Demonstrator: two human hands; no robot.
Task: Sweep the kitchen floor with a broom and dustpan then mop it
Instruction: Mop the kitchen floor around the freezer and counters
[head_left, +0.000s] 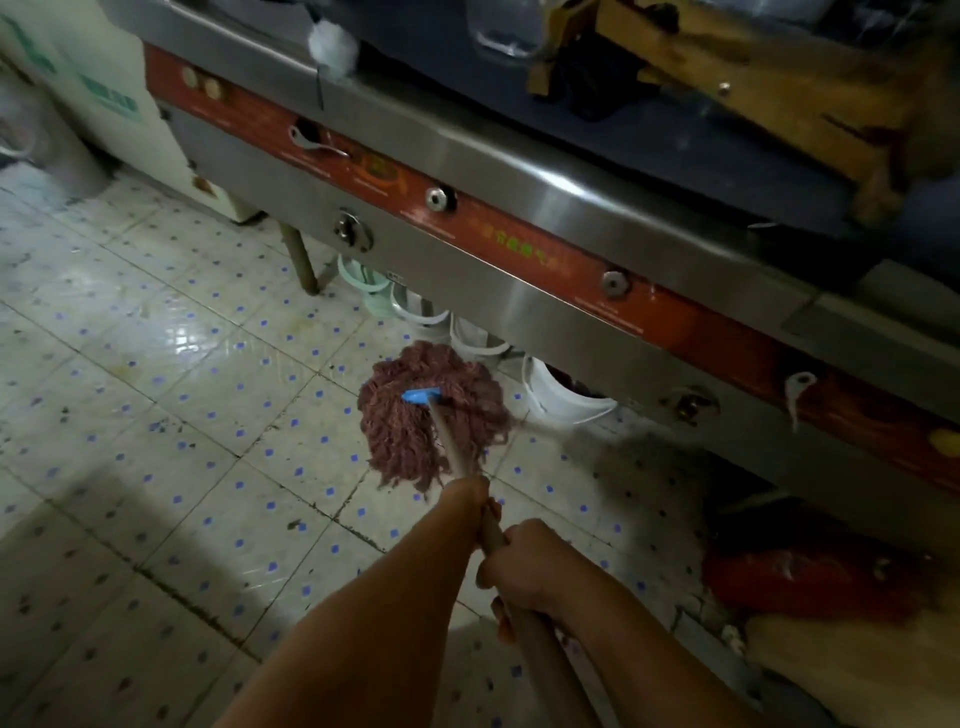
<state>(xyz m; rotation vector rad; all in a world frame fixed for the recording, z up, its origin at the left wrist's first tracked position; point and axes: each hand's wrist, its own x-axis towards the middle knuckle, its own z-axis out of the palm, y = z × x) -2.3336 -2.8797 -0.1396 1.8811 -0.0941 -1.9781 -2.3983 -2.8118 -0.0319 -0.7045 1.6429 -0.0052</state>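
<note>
A mop with a reddish-brown string head (415, 431) and a blue clamp lies on the tiled floor (182, 374), close to the front of a steel stove. Its pale wooden handle (452, 441) runs back toward me. My left hand (475, 496) grips the handle further down, mostly hidden behind my forearm. My right hand (524, 566) grips the handle nearer to me, fingers curled round it.
The long steel stove (519, 249) with a red control strip and knobs fills the right and top. White buckets (561, 395) and a green one stand under it. A red object (800, 577) lies on the floor at right. A white appliance (104, 93) stands at top left.
</note>
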